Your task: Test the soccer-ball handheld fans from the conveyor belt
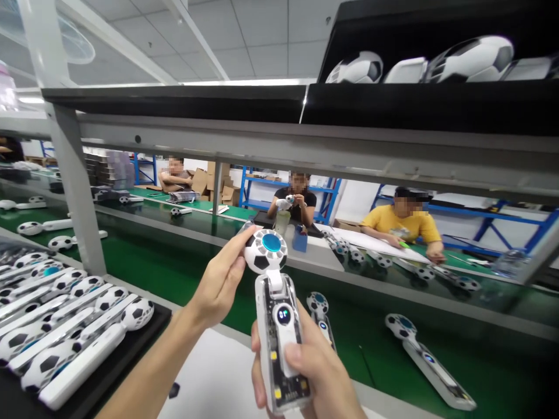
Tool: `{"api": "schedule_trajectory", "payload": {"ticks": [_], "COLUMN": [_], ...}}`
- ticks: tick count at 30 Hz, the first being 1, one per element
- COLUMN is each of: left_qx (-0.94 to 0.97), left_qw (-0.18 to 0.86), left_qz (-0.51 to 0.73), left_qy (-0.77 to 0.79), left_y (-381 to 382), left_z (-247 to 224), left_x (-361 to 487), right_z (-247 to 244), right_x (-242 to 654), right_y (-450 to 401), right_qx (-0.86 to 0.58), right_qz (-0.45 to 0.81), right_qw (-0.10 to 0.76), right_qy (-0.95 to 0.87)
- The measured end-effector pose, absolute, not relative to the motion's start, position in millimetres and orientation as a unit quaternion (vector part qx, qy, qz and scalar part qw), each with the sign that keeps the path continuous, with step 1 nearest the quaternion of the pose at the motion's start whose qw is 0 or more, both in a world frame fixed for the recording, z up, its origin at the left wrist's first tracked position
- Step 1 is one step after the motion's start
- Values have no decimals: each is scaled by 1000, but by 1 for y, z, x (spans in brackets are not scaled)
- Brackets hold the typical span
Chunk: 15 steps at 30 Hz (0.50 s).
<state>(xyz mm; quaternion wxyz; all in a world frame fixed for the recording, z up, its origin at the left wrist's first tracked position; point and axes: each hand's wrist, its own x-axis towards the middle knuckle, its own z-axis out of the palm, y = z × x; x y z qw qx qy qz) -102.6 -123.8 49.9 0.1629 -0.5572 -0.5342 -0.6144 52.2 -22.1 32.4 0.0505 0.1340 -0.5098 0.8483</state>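
My right hand (312, 361) is wrapped round the clear handle of a handheld fan (279, 326), its thumb on the white strip below a small lit display. The fan's head is a black-and-white football with a blue disc, standing upright above a white hinge. My left hand (222, 279) is at the left side of that head, fingers stretched out together and fingertips at its edge; any contact behind the head is hidden. Beyond my right hand, another fan (318, 304) with a lit display is partly covered. A third fan (430, 358) lies to the right on the green belt (362, 326).
A black tray (148, 343) at left holds rows of similar fans. A shelf beam (262, 139) crosses above, with a post (74, 174) at left. Opposite sit a person in black (312, 201), a person in yellow (379, 224) and another person (172, 180).
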Motion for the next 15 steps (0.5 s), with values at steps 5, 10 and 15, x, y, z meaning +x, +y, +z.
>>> {"api": "schedule_trajectory", "payload": {"ticks": [5,10,15], "left_qx": [-542,-518,-501], "left_qw": [176,216,229], "left_qz": [-635,-641,-675], "left_qy": [-522,-523,-491], "left_y": [-118,-113,-108], "left_z": [47,41,36], "left_x": [-97,-94,-93], "right_z": [37,42,38], "right_x": [58,65,70], "right_y": [-28,-31,-33], "right_qx": [95,52,41], "right_qz": [826,809,796], "right_qw": [91,93,98], "right_qy": [-549,-578,-596]}}
